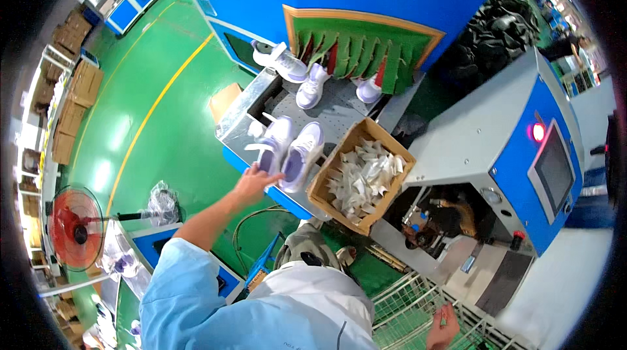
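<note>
My left hand (253,181) reaches forward to a pair of white and lavender sneakers (292,149) lying side by side at the near end of a metal conveyor table (238,109); its fingers close on the heels. My right hand (445,328) is low at the right, fingers curled over a green-white wire basket (410,304); whether it holds anything is unclear. Three more white sneakers (312,85) lie farther along the table, in front of a green strip curtain (366,49).
An open cardboard box of white paper pieces (362,177) stands right of the pair. A grey and blue machine (483,134) with a screen and a red lamp (538,132) is at the right. A red fan (75,226) and stacked cartons (78,85) stand on the left.
</note>
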Action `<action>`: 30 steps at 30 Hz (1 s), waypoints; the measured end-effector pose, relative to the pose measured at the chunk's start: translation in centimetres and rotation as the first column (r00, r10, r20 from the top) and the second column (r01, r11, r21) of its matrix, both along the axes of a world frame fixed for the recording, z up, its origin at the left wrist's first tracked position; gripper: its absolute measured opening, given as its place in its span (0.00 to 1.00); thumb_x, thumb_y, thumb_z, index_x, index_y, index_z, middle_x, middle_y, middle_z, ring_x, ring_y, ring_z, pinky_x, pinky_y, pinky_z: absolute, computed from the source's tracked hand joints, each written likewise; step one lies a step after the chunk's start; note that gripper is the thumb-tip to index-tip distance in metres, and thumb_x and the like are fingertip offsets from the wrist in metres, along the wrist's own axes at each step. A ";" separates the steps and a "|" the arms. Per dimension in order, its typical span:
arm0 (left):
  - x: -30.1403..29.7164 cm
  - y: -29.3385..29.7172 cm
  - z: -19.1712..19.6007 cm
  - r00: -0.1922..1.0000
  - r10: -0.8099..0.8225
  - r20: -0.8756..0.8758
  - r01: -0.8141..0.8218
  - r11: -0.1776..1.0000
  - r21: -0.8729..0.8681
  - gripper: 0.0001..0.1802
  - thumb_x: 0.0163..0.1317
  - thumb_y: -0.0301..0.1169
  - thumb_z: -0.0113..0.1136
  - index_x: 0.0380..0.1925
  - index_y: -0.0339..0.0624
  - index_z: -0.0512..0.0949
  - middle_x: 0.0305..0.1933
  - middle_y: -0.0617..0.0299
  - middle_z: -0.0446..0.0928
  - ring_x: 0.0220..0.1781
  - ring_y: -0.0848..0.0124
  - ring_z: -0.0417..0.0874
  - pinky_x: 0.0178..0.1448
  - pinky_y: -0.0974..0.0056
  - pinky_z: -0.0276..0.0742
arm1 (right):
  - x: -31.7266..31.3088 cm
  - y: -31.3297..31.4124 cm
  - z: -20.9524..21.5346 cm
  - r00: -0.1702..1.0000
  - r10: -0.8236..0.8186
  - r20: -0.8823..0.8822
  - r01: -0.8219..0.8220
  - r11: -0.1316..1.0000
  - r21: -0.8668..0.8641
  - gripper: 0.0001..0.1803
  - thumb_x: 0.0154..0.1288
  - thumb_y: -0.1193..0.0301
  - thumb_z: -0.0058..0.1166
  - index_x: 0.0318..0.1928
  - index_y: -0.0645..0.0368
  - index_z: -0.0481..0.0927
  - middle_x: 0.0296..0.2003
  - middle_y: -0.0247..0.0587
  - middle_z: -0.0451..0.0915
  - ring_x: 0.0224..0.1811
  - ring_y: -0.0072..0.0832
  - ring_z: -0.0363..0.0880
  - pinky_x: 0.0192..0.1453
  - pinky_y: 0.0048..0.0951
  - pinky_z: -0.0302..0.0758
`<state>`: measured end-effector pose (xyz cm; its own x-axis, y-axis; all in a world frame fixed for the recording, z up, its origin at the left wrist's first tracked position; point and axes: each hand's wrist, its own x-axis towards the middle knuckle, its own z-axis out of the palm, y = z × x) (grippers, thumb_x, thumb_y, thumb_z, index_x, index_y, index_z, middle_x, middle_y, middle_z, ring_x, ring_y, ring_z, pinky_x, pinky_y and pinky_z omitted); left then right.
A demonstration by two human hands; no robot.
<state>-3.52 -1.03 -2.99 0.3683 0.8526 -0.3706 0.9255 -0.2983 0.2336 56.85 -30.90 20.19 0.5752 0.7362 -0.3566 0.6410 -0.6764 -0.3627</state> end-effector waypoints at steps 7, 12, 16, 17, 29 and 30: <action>8.8 2.5 4.9 0.960 0.217 -0.179 -0.208 0.976 0.070 0.26 0.48 0.62 0.65 0.45 0.67 0.86 0.59 0.49 0.72 0.72 0.32 0.56 0.73 0.26 0.38 | -4.6 11.9 -0.7 0.931 0.255 -0.261 -0.258 0.966 0.022 0.24 0.70 0.62 0.48 0.63 0.60 0.74 0.59 0.53 0.76 0.63 0.47 0.72 0.66 0.41 0.68; 5.8 -0.9 2.6 0.941 0.331 0.074 -0.339 0.912 0.231 0.19 0.54 0.51 0.62 0.35 0.52 0.87 0.49 0.47 0.79 0.68 0.34 0.63 0.74 0.38 0.52 | -3.8 15.7 -4.3 0.844 0.392 -0.365 -0.408 0.912 0.035 0.23 0.70 0.65 0.50 0.63 0.59 0.74 0.57 0.52 0.78 0.59 0.47 0.76 0.63 0.40 0.70; -0.4 -12.2 6.8 0.872 0.468 0.141 -0.489 0.846 0.212 0.22 0.53 0.55 0.62 0.31 0.49 0.86 0.41 0.49 0.81 0.61 0.42 0.73 0.72 0.44 0.59 | -3.7 16.5 -4.3 0.804 0.434 -0.407 -0.439 0.894 0.088 0.23 0.69 0.67 0.54 0.62 0.63 0.75 0.55 0.52 0.79 0.56 0.45 0.79 0.61 0.39 0.72; -2.5 -16.0 7.9 0.840 0.527 0.128 -0.540 0.832 0.126 0.23 0.53 0.55 0.62 0.31 0.48 0.86 0.39 0.50 0.81 0.57 0.47 0.76 0.71 0.47 0.61 | -3.7 17.2 -4.9 0.779 0.450 -0.435 -0.464 0.882 0.081 0.23 0.69 0.68 0.55 0.61 0.64 0.74 0.55 0.52 0.80 0.55 0.44 0.79 0.61 0.38 0.72; -16.4 -63.3 19.9 -0.539 0.839 -0.072 -0.270 -0.092 0.958 0.14 0.56 0.39 0.62 0.35 0.41 0.80 0.39 0.50 0.81 0.47 0.49 0.80 0.50 0.50 0.74 | -9.5 22.8 -4.2 0.390 0.917 -0.086 -0.903 0.399 0.159 0.18 0.67 0.71 0.57 0.54 0.68 0.79 0.48 0.55 0.83 0.49 0.44 0.82 0.58 0.37 0.75; -17.4 -59.8 19.0 -0.554 0.830 0.069 -0.256 -0.249 0.934 0.14 0.58 0.38 0.59 0.38 0.40 0.79 0.39 0.49 0.81 0.47 0.49 0.80 0.50 0.50 0.74 | -10.0 23.2 -3.7 0.354 0.935 -0.026 -0.919 0.353 0.178 0.17 0.67 0.72 0.57 0.53 0.68 0.80 0.47 0.56 0.83 0.49 0.45 0.82 0.58 0.38 0.76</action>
<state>-20.93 -60.80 15.96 -0.7162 -0.0919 0.6919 -0.2513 0.9587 -0.1328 46.83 -7.71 16.48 -0.5355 0.8114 -0.2344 0.7844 0.3749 -0.4942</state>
